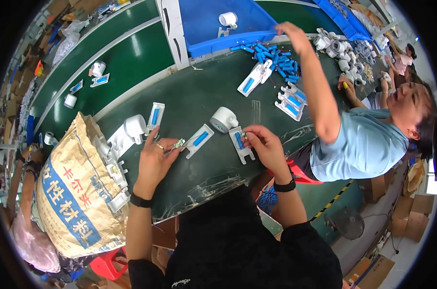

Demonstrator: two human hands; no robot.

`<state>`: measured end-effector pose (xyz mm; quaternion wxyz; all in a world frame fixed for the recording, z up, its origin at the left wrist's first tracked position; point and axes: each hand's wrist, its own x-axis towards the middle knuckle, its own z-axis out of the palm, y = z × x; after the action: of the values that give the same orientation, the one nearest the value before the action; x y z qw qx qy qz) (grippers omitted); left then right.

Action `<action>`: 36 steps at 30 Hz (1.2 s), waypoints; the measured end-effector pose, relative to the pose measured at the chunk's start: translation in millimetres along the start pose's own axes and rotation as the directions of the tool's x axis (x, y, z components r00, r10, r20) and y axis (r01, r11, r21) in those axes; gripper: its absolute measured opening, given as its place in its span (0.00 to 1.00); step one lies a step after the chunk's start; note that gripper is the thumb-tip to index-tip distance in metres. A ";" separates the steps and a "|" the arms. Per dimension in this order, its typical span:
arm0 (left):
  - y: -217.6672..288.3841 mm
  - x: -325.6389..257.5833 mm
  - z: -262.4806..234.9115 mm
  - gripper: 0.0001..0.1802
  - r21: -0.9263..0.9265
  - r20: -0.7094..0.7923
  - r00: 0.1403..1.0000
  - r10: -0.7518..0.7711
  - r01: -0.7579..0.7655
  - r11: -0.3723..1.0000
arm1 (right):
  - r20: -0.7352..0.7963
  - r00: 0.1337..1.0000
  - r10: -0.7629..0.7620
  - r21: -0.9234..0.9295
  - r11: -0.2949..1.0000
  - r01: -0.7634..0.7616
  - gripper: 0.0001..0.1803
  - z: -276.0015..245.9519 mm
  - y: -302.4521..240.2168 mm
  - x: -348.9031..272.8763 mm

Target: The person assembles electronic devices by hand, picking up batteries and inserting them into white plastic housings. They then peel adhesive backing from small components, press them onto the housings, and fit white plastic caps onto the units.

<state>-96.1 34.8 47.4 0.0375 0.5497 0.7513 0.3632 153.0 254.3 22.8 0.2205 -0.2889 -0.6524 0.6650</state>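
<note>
My left hand (pixel 156 159) pinches a small green-and-white circuit board (pixel 180 143) between thumb and fingers. Beside the board lies a white plastic housing (pixel 193 149) holding a blue cylindrical battery (pixel 200 138); thin wires show between board and battery. My right hand (pixel 265 147) has its fingertips closed at the edge of a second white housing (pixel 246 155), next to its blue battery (pixel 239 140). What sits between those fingertips is too small to tell. A round white lamp-like head (pixel 223 119) adjoins the second housing. Another housing (pixel 154 118) with a battery lies beyond my left hand.
A large paper sack (pixel 78 192) stands at left, beside more white parts (pixel 134 127). Loose blue batteries (pixel 281 62) are heaped at the far right, before a blue tray (pixel 204 48). A co-worker (pixel 358 139) at right stretches an arm over the table. A green conveyor (pixel 127 53) runs behind.
</note>
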 end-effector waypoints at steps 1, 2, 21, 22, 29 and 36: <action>-1.0 -1.5 0.8 0.12 -0.005 -0.015 1.000 0.001 -0.001 1.000 | 0.012 0.999 -0.052 -0.075 0.996 0.053 0.11 1.3 0.9 0.3; -1.5 -2.1 1.0 0.13 -0.011 -0.029 1.000 0.003 -0.003 1.000 | 0.014 0.998 -0.055 -0.075 0.996 0.056 0.11 2.5 0.3 -0.7; -10.1 -0.6 0.0 0.11 -0.017 -0.027 0.999 0.038 -0.039 0.999 | -0.081 0.982 -0.171 -0.075 0.983 0.165 0.13 1.8 37.8 5.7; -10.1 -0.5 3.1 0.11 -0.015 -0.027 1.000 0.002 -0.002 1.000 | -0.096 0.973 -0.208 -0.071 0.977 0.202 0.12 -1.8 46.2 6.4; -11.9 1.2 -0.3 0.10 -0.066 0.030 0.998 -0.048 0.050 0.997 | -0.071 0.989 -0.131 0.110 0.984 0.138 0.12 -3.4 37.8 7.6; -7.3 6.7 -0.6 0.10 -0.042 -0.054 0.998 0.033 -0.035 0.999 | -0.058 0.992 -0.116 0.132 0.984 0.123 0.11 -0.6 34.5 7.3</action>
<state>-104.8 39.2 45.8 0.0232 0.5515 0.7347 0.3943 151.0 257.8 -12.2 0.2954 -0.2501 -0.6163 0.6859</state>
